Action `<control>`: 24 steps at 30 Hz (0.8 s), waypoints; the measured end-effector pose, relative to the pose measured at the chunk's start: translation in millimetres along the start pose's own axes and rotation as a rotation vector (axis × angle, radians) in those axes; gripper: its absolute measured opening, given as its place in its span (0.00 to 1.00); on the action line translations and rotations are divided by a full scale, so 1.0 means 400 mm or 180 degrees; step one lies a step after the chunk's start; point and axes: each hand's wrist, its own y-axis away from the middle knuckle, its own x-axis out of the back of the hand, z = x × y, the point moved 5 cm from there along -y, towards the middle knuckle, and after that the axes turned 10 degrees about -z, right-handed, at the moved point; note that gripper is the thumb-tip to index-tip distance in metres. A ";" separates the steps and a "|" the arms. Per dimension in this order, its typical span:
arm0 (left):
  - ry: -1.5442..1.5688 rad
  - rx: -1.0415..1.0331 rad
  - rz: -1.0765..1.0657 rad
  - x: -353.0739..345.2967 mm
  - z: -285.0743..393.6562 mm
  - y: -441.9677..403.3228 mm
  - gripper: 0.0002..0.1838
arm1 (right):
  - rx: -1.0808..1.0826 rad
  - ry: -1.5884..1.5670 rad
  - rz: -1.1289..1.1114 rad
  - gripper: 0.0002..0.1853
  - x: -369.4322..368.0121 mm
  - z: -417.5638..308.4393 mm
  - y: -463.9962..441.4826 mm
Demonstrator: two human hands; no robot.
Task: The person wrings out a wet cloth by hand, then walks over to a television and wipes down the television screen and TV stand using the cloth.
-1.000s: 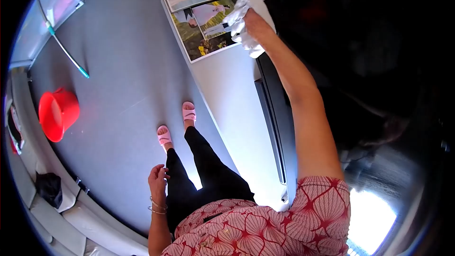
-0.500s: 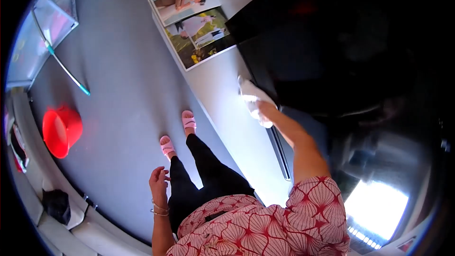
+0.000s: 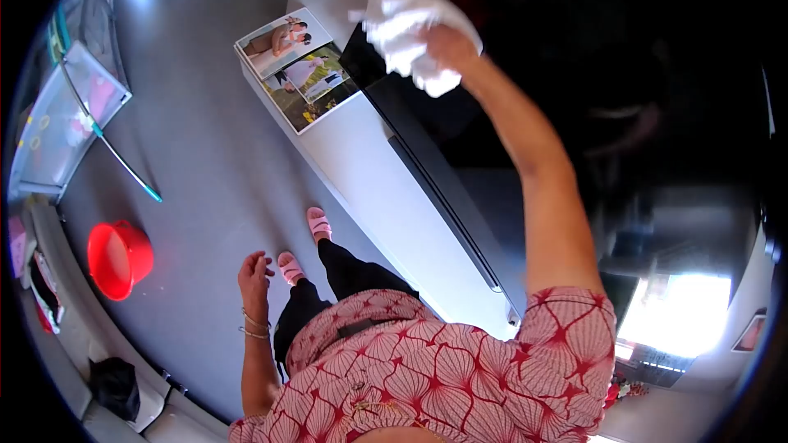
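Note:
My right hand is raised at the upper middle, closed on a crumpled white cloth against the large dark glossy screen. The cloth hides most of the fingers. Below it a long white cabinet top carries a black bar along the foot of the screen. A photo album or print lies at the cabinet's far end, left of the cloth. My left hand hangs low at the left with its fingers loosely bent and apart, holding nothing.
A red bucket stands on the grey floor at the left. Behind it a stick with teal ends leans by a clear-topped table. A pale sofa with a black item curves along the lower left.
The cloth in my right hand first came down toward the cabinet's near part, then rose up over the screen. The view has shifted, and the album appears lower and further left.

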 end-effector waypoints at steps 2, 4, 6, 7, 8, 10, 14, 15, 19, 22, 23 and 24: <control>0.0032 -0.0074 -0.0011 0.002 0.019 0.015 0.11 | -0.0690 0.0211 -0.0331 0.09 0.245 0.101 -0.063; 0.0088 -0.0199 0.0004 0.002 0.020 0.018 0.11 | -0.0917 0.1246 0.0036 0.09 0.454 0.195 -0.074; 0.0123 -0.0207 -0.0063 -0.005 0.010 0.037 0.13 | -0.0806 0.2832 -0.0204 0.17 0.711 0.162 -0.022; 0.0137 -0.0223 -0.0128 -0.005 0.005 0.048 0.14 | -0.1048 0.3327 -0.0393 0.22 0.810 0.164 0.000; 0.0097 -0.0175 -0.0093 -0.009 -0.012 0.047 0.14 | -0.0977 0.3390 -0.0363 0.21 0.909 0.107 0.032; 0.0120 -0.0114 -0.0135 -0.016 -0.045 0.049 0.14 | -0.1301 0.3114 0.0001 0.21 1.015 0.102 0.073; 0.0213 -0.0039 -0.0165 -0.042 -0.041 0.064 0.13 | -0.2016 0.2549 0.0312 0.22 1.029 0.154 0.069; 0.0232 -0.0046 -0.0171 -0.048 -0.039 0.066 0.13 | -0.2009 0.2543 0.0396 0.22 1.018 0.152 0.057; 0.0160 0.0022 -0.0034 -0.050 -0.057 0.062 0.13 | -0.1947 0.2354 0.0595 0.22 0.943 0.153 -0.006; 0.0030 0.0220 -0.0063 -0.049 -0.094 0.068 0.13 | -0.1771 0.2084 0.0675 0.22 0.857 0.148 -0.082; 0.0060 0.0284 -0.0086 -0.053 -0.097 0.070 0.13 | -0.1684 0.1922 0.0645 0.22 0.805 0.151 -0.110; 0.0056 0.0326 -0.0044 -0.056 -0.092 0.074 0.13 | -0.1607 0.1736 0.0641 0.22 0.752 0.144 -0.135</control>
